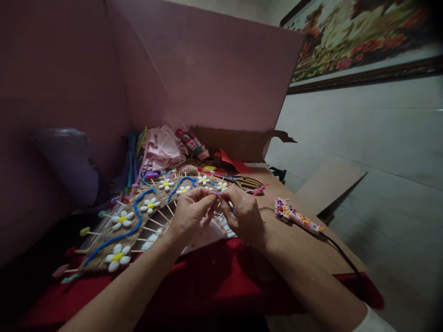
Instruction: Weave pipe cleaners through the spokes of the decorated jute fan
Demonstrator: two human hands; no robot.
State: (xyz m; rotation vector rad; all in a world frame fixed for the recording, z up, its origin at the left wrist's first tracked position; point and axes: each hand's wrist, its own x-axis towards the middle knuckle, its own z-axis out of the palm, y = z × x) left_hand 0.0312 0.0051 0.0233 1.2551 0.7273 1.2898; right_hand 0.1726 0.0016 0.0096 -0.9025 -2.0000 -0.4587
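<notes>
My left hand (195, 210) and my right hand (244, 212) meet at the centre, fingertips pinched together on a thin pink strip. Its pink end (260, 189) sticks out beyond my right hand. Under and left of my hands lies a curved woven twine piece (129, 216) with sticks along its edges. White flowers (118, 257) with yellow centres and a wavy blue strand (138, 213) decorate it. Part of the woven piece is hidden by my hands.
Scissors (247, 181) lie behind my right hand. A flower-patterned glue gun (297, 219) with a black cord rests on cardboard (287, 249) at the right. Pink cloth (164, 148), a red sheet (235, 163) and coloured strips stand behind. A red cloth (207, 286) covers the front.
</notes>
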